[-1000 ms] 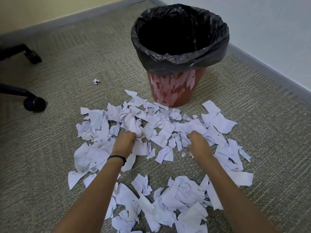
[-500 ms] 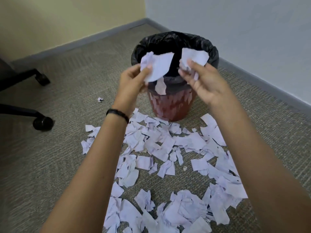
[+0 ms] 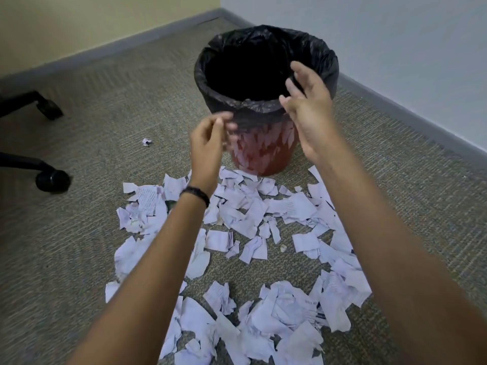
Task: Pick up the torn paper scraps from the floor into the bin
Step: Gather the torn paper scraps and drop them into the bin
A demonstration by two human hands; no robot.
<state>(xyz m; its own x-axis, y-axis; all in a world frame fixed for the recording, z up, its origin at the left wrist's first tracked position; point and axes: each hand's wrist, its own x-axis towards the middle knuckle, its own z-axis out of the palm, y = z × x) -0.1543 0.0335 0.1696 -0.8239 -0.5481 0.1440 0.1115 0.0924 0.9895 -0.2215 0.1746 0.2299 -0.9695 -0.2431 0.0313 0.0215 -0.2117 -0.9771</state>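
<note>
Both hands are up in front of the bin [image 3: 263,159], a red bucket lined with a black bag [image 3: 324,56] that folds over its rim. The right hand [image 3: 307,106] is spread, fingers straight and a little apart, palm turned toward the bin's near rim, with nothing in it. The left hand [image 3: 208,143] hangs lower, just before the bin's side; its fingers curl loosely inward and are blurred, and no paper shows between them. A dark band [image 3: 196,193] circles the left wrist. The torn paper scraps [image 3: 250,214] lie on the grey-green carpet [image 3: 105,101] between the person and the bin, one patch close to the bin's foot and another heap nearer. One small crumpled scrap [image 3: 147,141] sits apart at the left. Two black chair legs with castors [image 3: 52,180] stand at the left edge.
</note>
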